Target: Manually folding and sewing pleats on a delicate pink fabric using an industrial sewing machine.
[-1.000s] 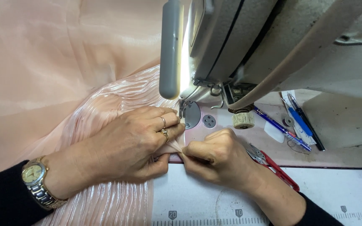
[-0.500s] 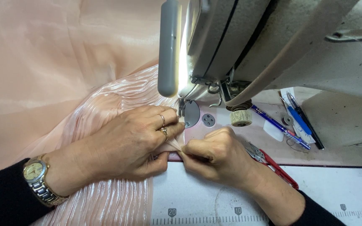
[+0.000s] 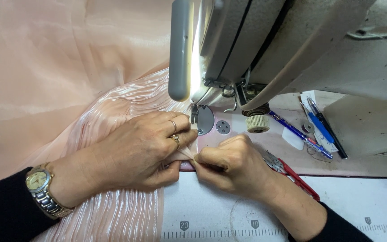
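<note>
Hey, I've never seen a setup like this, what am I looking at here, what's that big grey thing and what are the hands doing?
The view comes from a camera worn on the person's head, looking down at their work. The big grey thing is an industrial sewing machine with a lit lamp near its needle. Pale pink pleated fabric lies across the table. The left hand, wearing rings and a wristwatch, presses the fabric down, while the right hand pinches its edge just in front of the needle plate. Behind lie pens, and red-handled scissors sit partly hidden under the right wrist.

No packages, labels, signs or screens show (none anywhere).
</note>
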